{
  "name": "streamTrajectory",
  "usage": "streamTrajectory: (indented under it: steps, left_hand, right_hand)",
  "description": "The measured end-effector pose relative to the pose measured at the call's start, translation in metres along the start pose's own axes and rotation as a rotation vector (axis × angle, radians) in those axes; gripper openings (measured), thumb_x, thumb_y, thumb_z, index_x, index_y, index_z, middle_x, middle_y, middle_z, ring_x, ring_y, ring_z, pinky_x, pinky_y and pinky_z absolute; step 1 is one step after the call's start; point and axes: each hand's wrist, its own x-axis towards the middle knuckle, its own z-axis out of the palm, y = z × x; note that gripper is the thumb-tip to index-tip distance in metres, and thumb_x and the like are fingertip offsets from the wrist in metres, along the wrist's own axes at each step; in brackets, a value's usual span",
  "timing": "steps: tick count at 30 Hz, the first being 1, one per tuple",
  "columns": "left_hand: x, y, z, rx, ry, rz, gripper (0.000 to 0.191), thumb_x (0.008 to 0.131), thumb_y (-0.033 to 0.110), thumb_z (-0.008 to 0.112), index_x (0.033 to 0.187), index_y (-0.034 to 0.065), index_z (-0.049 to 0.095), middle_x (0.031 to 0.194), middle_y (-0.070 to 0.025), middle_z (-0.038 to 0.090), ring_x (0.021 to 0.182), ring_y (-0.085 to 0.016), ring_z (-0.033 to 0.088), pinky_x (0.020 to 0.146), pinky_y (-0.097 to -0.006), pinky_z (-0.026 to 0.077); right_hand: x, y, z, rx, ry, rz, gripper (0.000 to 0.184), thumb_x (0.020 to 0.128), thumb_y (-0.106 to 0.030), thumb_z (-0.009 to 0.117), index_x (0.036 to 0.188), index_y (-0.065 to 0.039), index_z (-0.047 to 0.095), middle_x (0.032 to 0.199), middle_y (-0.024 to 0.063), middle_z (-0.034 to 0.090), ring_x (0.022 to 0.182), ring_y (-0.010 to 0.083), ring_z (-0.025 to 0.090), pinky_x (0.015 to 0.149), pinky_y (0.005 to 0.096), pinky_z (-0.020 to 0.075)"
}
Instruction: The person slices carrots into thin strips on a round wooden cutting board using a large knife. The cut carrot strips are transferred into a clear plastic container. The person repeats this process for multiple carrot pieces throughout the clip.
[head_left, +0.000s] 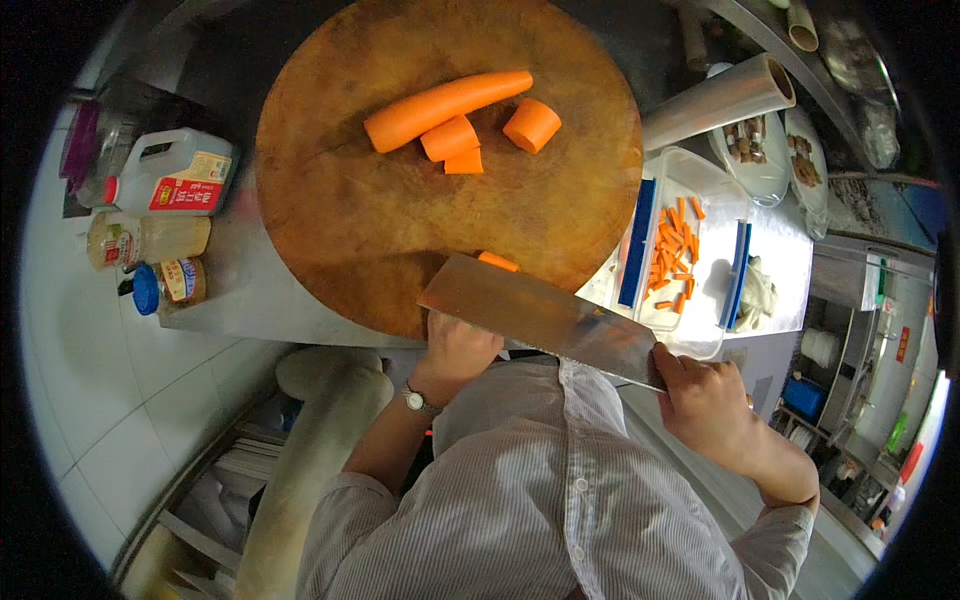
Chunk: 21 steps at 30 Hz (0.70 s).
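My right hand (701, 397) grips the handle end of a broad cleaver (540, 319), whose blade lies slanted over the near edge of a round wooden chopping board (345, 217). Just beyond the blade, a small carrot piece (499, 261) shows on the board. My left hand (459, 346), with a watch on the wrist, is partly under the blade at the board's near rim; its fingertips are hidden, so whether it holds anything cannot be told. Farther back on the board lie a long peeled carrot (450, 109), two thick carrot chunks (532, 125) and a smaller cut piece (464, 161).
Right of the board, a clear plastic box (705, 330) with blue clips holds carrot sticks (679, 247). Beside it are a cloth (756, 296), a roll of plastic film (720, 101) and wrapped plates (754, 165). A plastic jug (176, 172) and jars (180, 281) stand at left.
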Motion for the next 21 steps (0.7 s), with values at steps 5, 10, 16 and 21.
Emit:
streamTrajectory:
  steps: [5,10,16,21]
  left_hand:
    - [0.001,-0.001,-0.002,-0.065,-0.033,-0.04,0.029,0.069,0.008,0.066,0.098,0.0023,0.068,0.103,-0.015,0.065,0.094,-0.034,0.062,0.084,-0.0459,0.048]
    - [0.0,-0.002,-0.002,0.05,-0.051,0.06,0.022,0.07,0.007,0.066,0.091,0.0013,0.068,0.095,-0.0143,0.064,0.089,-0.034,0.061,0.082,-0.0459,0.049]
    - [0.005,0.002,-0.005,0.14,0.027,0.05,0.014,0.07,0.003,0.064,0.083,-0.0008,0.066,0.087,-0.0133,0.06,0.085,-0.032,0.056,0.079,-0.0453,0.049]
    - [0.0,0.001,-0.008,0.132,0.027,0.076,0.017,0.07,0.001,0.063,0.086,-0.0017,0.066,0.091,-0.0146,0.061,0.084,-0.032,0.056,0.081,-0.0439,0.048]
  right_hand:
    - [0.006,0.0,-0.007,0.037,-0.1,0.04,0.027,0.072,-0.004,0.061,0.099,0.002,0.057,0.068,0.0143,0.063,0.06,0.0306,0.063,0.054,0.0398,0.0496]
    - [0.026,0.002,-0.005,0.112,-0.136,0.035,0.023,0.072,-0.003,0.059,0.095,0.0,0.059,0.068,0.016,0.062,0.061,0.0343,0.063,0.059,0.0415,0.0521]
    - [0.053,0.005,0.014,0.154,-0.244,0.097,0.022,0.072,-0.001,0.059,0.095,-0.001,0.059,0.072,0.0192,0.063,0.067,0.0365,0.064,0.062,0.0429,0.0531]
    - [0.034,-0.005,0.008,0.098,-0.1,0.087,0.029,0.072,-0.001,0.059,0.101,0.0,0.058,0.076,0.0192,0.064,0.071,0.0354,0.065,0.063,0.0425,0.053]
